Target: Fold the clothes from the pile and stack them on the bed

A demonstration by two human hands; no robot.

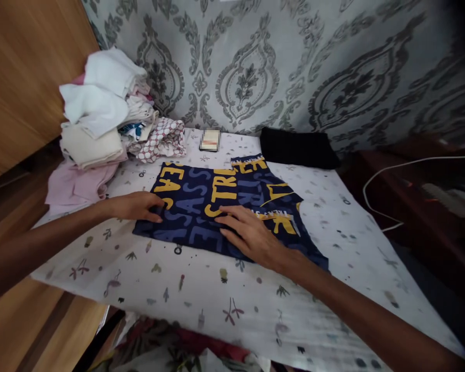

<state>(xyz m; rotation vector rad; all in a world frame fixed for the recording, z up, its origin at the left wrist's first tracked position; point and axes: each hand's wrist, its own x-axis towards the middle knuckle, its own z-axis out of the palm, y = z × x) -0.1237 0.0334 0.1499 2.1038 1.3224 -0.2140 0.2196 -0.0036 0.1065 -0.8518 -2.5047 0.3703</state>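
Observation:
A navy garment (194, 201) with yellow and blue lettering lies spread on a white patterned cloth (166, 294). My left hand (137, 206) touches the garment's left edge, its fingers apart and slightly bent. Over the middle of the garment, my right hand (251, 235) rests with fingers stretched out. Neither hand grips anything that I can see.
At the back left is a pile of white, pink and patterned clothes (96, 113). A small pale box-like item (210, 140) lies near the curtain (248, 67). Folded black fabric (299, 148) sits at the back right. A white cable (375, 206) hangs beyond the right edge.

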